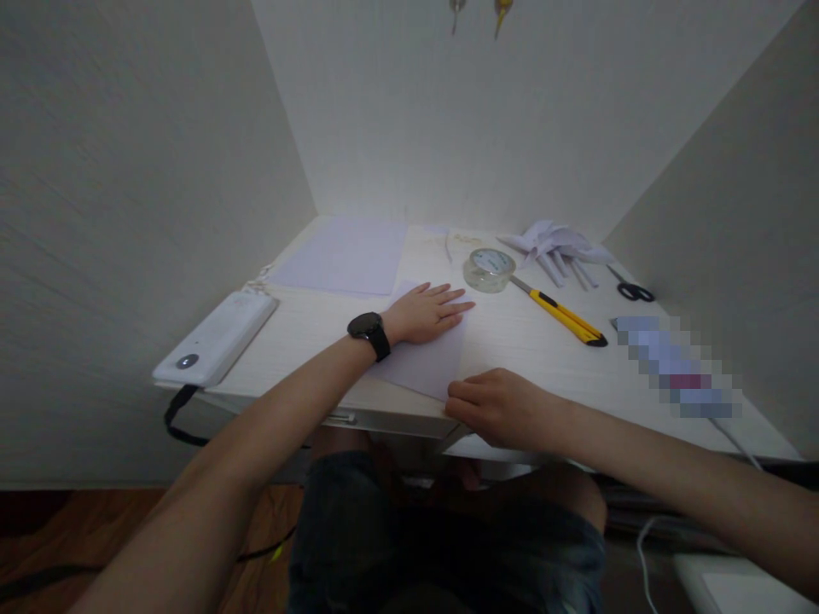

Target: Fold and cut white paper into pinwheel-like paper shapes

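Note:
A sheet of pale paper [430, 365] lies near the front edge of the white table. My left hand [430, 313] rests flat on it with the fingers stretched out to the right, a black watch [369, 331] on the wrist. At the sheet's near right corner is my right hand [492, 405], its fingers curled closed. The corner seems to be under or between these fingertips; the grip itself is hidden. Beyond my left fingertips sits a roll of clear tape [489, 270], touched or nearly touched by the tip of a yellow utility knife [566, 317].
Another sheet [345, 253] lies at the back left. A white power bank [217, 338] with a black cable stands on the left edge. Folded paper pinwheels [555, 247] and black-handled scissors [633, 291] are at the back right, with a blurred-out object [671, 367] nearer. Walls enclose three sides.

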The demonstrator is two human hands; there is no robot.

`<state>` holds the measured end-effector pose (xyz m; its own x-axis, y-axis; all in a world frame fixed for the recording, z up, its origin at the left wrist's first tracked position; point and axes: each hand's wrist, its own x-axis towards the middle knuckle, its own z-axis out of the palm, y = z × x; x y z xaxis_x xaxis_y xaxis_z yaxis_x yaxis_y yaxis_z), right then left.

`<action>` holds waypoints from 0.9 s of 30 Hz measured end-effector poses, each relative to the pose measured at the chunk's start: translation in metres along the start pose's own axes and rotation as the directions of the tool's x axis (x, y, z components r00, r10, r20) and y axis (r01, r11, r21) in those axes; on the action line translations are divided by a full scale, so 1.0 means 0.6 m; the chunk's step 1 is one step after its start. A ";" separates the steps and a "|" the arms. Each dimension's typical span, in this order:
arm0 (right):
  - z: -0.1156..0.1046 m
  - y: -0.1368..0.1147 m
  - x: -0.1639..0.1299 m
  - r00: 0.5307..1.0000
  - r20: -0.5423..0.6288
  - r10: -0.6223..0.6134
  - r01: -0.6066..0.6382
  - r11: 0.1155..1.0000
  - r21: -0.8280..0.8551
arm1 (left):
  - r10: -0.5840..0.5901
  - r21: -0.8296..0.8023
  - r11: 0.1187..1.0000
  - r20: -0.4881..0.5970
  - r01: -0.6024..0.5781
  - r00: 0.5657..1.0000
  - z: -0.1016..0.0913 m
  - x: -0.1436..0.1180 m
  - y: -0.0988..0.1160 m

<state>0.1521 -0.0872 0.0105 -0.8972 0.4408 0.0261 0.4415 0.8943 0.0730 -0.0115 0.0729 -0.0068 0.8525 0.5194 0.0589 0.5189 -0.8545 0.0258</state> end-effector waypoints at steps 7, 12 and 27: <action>0.013 0.082 0.006 0.858 -0.193 0.477 -0.473 0.878 0.067 | -0.003 -0.029 1.000 -0.042 0.002 0.999 0.007 -0.002 -0.005; 0.030 0.188 0.021 0.737 -0.210 0.642 -0.665 0.744 -0.059 | -0.024 -0.053 0.998 -0.049 0.021 0.999 0.008 -0.003 -0.007; 0.033 0.152 0.022 0.925 -0.083 0.370 -0.377 0.920 -0.107 | -0.024 -0.051 0.998 -0.060 0.021 0.998 0.012 -0.002 -0.009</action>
<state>0.1804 0.0018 -0.0022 -0.6677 0.7322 0.1343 0.7437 0.6481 0.1639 -0.0148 0.0772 -0.0142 0.8342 0.5386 0.1183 0.5329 -0.8426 0.0783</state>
